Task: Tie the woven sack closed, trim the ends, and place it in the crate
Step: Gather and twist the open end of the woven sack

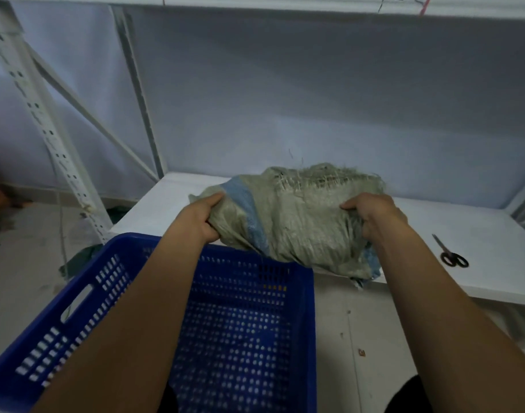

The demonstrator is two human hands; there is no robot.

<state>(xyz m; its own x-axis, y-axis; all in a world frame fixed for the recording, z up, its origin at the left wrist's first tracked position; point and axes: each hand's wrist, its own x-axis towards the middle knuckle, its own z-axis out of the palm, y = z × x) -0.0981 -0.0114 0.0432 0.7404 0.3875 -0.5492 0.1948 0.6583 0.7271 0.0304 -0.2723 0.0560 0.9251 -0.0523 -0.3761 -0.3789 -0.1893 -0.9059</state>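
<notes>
We are holding the woven sack [297, 222] by both sides, at the near edge of the white table [478, 234].

Our left hand [200, 220] is clenching a fold of cloth at the sack's left end, beside its blue stripe, and our right hand [377, 217] is bunching the cloth at its right end. The sack's near part is hanging over the table edge, just above the far rim of the blue crate [85, 296], which is sitting near us on the left. Black-handled scissors [450, 254] are lying on the table to the right, apart from the sack.
</notes>
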